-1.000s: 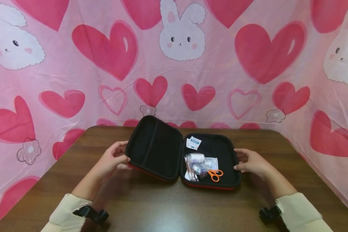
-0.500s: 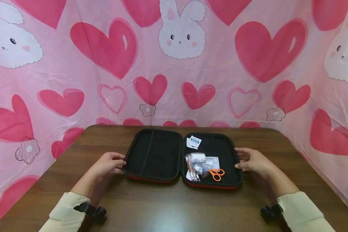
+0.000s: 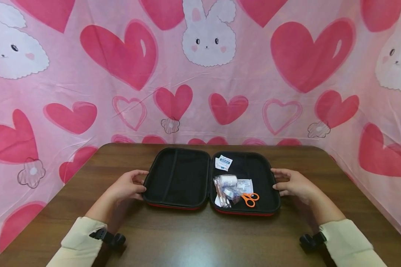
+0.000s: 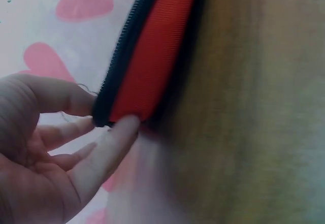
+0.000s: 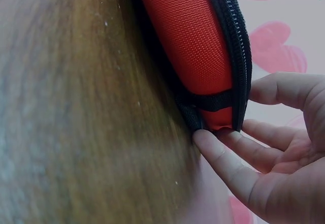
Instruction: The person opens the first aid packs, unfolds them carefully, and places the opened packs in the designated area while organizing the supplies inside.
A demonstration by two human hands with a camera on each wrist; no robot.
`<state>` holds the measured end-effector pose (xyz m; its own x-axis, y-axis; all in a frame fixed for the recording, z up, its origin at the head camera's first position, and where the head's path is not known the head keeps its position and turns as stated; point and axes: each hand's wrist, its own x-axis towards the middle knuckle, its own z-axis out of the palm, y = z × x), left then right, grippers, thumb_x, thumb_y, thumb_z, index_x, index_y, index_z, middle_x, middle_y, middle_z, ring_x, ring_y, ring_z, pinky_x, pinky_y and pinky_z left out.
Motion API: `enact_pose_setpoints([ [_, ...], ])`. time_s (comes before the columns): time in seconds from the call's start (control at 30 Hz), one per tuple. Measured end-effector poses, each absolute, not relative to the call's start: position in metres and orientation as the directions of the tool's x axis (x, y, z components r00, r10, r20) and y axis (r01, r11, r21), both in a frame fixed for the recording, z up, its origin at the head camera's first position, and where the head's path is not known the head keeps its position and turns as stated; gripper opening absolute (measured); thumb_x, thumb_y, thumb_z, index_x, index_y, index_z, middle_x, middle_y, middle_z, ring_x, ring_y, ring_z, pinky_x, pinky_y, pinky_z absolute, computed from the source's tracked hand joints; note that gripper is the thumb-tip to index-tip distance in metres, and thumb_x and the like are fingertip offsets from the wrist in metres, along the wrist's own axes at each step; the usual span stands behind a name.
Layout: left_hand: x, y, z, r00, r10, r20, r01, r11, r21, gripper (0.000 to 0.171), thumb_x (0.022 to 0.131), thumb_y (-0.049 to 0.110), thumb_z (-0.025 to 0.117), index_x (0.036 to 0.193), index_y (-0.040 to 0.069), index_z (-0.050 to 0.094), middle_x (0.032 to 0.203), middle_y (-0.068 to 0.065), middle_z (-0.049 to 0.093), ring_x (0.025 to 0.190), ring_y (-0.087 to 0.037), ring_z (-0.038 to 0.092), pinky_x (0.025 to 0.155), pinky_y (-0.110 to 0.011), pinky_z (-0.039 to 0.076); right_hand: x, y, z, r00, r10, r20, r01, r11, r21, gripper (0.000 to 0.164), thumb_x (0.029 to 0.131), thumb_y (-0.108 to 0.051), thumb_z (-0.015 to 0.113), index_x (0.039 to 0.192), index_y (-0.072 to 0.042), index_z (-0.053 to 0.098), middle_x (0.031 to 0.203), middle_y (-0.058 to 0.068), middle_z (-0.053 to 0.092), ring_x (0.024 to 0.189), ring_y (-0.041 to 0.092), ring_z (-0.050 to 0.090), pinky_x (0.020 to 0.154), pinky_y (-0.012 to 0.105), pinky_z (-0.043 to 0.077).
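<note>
A red and black zippered first-aid case lies unfolded on the table, both black inner halves facing up. My left hand holds the outer edge of the left half. In the left wrist view its thumb presses the red side wall, with fingers at the zipper edge. On the opposite side, my right hand grips the right half's outer edge, thumb low near a black strap. That half contains orange-handled scissors, a white bandage roll, wrapped swabs and small white-and-blue packets.
The brown wooden table extends around the case. Behind it hangs a pink cloth printed with hearts and rabbits. A black wrist camera is strapped at the left sleeve, another camera at the right.
The left half of the case, tilted up one second ago, has come down flat with my left hand lowering it. My right hand has stayed at the right edge.
</note>
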<state>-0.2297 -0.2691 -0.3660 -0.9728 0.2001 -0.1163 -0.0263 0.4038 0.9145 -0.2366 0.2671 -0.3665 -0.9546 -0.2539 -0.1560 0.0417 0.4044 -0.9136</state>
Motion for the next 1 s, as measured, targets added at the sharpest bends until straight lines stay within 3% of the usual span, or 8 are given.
enact_pose_setpoints([
  [0.13, -0.233, -0.269, -0.359, -0.976, 0.211, -0.057, 0.073, 0.557, 0.827, 0.052, 0.079, -0.008, 0.071, 0.128, -0.009, 0.053, 0.113, -0.029, 0.057, 0.085, -0.029, 0.064, 0.065, -0.041, 0.059, -0.238, 0.268, -0.369, -0.957, -0.244, -0.159, 0.059, 0.370, -0.927, 0.073, 0.087, -0.001, 0.069, 0.147, 0.010, 0.028, 0.140, 0.037, 0.036, 0.095, 0.025, 0.063, 0.080, 0.041, 0.057],
  [0.33, -0.237, -0.261, -0.345, -0.979, 0.196, 0.056, 0.188, 0.758, 0.625, 0.050, 0.076, 0.009, 0.081, 0.121, -0.001, 0.063, 0.119, -0.026, 0.062, 0.100, -0.037, 0.065, 0.082, -0.049, 0.055, -0.237, 0.269, -0.369, -0.956, -0.243, -0.167, 0.082, 0.325, -0.942, 0.076, 0.087, -0.002, 0.070, 0.148, 0.009, 0.025, 0.143, 0.038, 0.034, 0.098, 0.025, 0.063, 0.081, 0.045, 0.057],
  [0.43, -0.240, -0.253, -0.340, -0.975, 0.208, 0.084, 0.216, 0.768, 0.603, 0.049, 0.076, 0.013, 0.081, 0.121, 0.000, 0.064, 0.119, -0.026, 0.063, 0.101, -0.037, 0.065, 0.086, -0.051, 0.053, -0.237, 0.269, -0.370, -0.956, -0.237, -0.175, 0.092, 0.323, -0.942, 0.075, 0.087, -0.002, 0.070, 0.147, 0.010, 0.026, 0.142, 0.037, 0.035, 0.098, 0.025, 0.062, 0.082, 0.045, 0.056],
  [1.0, -0.249, -0.212, -0.332, -0.932, 0.348, 0.100, 0.322, 0.672, 0.667, 0.047, 0.077, 0.016, 0.082, 0.118, 0.001, 0.065, 0.115, -0.024, 0.063, 0.093, -0.029, 0.068, 0.078, -0.041, 0.057, -0.237, 0.270, -0.370, -0.955, -0.240, -0.174, 0.094, 0.311, -0.946, 0.074, 0.087, -0.001, 0.069, 0.147, 0.010, 0.027, 0.137, 0.036, 0.041, 0.096, 0.024, 0.064, 0.081, 0.044, 0.057],
])
